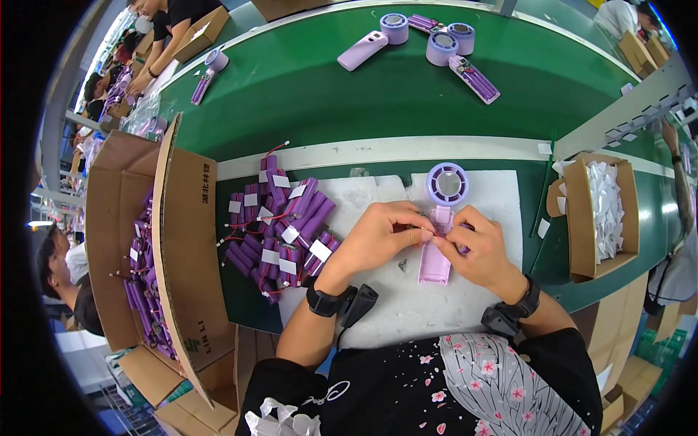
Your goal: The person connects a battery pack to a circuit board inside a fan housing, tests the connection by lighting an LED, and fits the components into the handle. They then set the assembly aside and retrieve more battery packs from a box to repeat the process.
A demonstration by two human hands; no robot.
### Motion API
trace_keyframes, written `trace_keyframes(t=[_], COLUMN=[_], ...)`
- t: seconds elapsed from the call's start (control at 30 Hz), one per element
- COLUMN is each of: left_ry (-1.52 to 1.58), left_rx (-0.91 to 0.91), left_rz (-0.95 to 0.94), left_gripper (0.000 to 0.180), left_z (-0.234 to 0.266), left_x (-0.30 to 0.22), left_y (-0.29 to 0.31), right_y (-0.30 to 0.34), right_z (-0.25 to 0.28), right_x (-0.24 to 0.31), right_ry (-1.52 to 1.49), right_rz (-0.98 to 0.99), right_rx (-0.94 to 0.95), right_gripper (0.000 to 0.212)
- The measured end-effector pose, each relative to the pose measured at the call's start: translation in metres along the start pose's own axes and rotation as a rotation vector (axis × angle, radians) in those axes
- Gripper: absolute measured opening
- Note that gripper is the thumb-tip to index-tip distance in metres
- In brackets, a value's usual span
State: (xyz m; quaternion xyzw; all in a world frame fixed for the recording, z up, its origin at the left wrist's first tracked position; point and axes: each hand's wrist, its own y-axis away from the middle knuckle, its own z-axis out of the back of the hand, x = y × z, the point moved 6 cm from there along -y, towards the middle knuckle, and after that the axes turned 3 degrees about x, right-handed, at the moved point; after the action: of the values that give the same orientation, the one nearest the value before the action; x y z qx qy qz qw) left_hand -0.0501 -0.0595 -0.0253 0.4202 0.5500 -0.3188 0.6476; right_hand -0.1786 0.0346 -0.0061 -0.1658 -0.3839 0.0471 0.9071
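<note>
battery packs [302, 218] lie left of the fan [447, 184]

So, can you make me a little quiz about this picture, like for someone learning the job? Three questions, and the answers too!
1. True or false: the loose pile of purple battery packs lies to the left of both the left hand and the right hand.

2. What fills the open cardboard box on the right?
A) green bottles
B) white pieces
C) yellow gloves

3. Which is nearer the person: the pale pink shell or the round purple part just past the hands?

Key: 1 true; 2 B; 3 the pale pink shell.
</note>
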Motion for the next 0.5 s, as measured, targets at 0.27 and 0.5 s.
trace_keyframes(t=[0.27,0.5], left_ry=[0.007,-0.106], left_rx=[-0.034,0.064], left_rz=[-0.016,0.031], left_gripper=[0.01,0.011], left_z=[0.0018,0.0002], left_x=[-0.0005,-0.0016], left_y=[0.0,-0.0009], right_y=[-0.0013,0.0003], right_z=[0.0042,-0.0009], right_x=[0.005,0.0056], right_ry=[0.025,0.051], right_rz=[0.026,0.097], right_rx=[-0.065,-0.015], right_gripper=[0.013,0.016])
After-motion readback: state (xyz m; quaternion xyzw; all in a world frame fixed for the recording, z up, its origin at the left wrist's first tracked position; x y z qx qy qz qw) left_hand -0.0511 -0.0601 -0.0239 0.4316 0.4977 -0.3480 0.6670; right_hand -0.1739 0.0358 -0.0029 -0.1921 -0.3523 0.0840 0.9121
